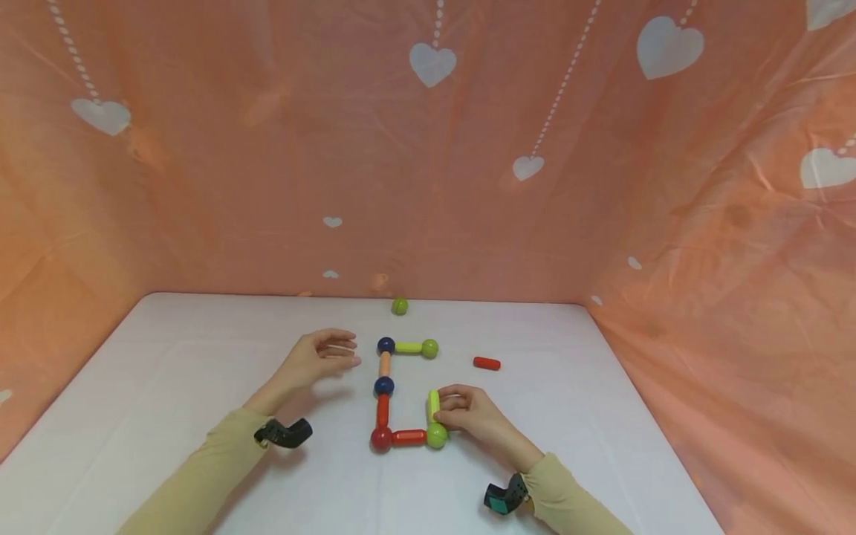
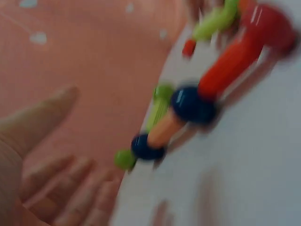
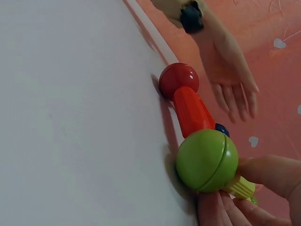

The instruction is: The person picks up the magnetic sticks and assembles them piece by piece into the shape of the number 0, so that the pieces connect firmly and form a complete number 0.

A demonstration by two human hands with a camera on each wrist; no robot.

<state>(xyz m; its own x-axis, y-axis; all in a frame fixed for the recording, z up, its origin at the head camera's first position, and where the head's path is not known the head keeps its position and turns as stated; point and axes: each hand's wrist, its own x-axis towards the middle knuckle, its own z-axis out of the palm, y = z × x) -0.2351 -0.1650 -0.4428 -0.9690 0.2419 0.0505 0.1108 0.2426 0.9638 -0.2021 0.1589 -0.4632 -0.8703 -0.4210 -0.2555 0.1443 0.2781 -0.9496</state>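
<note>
On the white table lies a joined chain of coloured balls and rods. From a red ball (image 1: 381, 439) a red rod (image 1: 409, 438) runs right to a green ball (image 1: 437, 435). A yellow-green rod (image 1: 433, 405) points away from that ball, pinched between thumb and fingers of my right hand (image 1: 473, 416). Up the left side come another red rod (image 1: 383, 411), a blue ball (image 1: 384, 386), a peach rod (image 1: 385, 364) and a second blue ball (image 1: 386, 345). My left hand (image 1: 317, 358) hovers left of the chain, holding nothing, its fingers relaxed.
A yellow-green rod (image 1: 409, 347) and green ball (image 1: 430, 348) form the chain's far end. One loose red rod (image 1: 487, 363) lies at the right. Near the back edge sits a loose green ball (image 1: 400, 306). Orange curtains (image 1: 374, 163) with white hearts surround the table.
</note>
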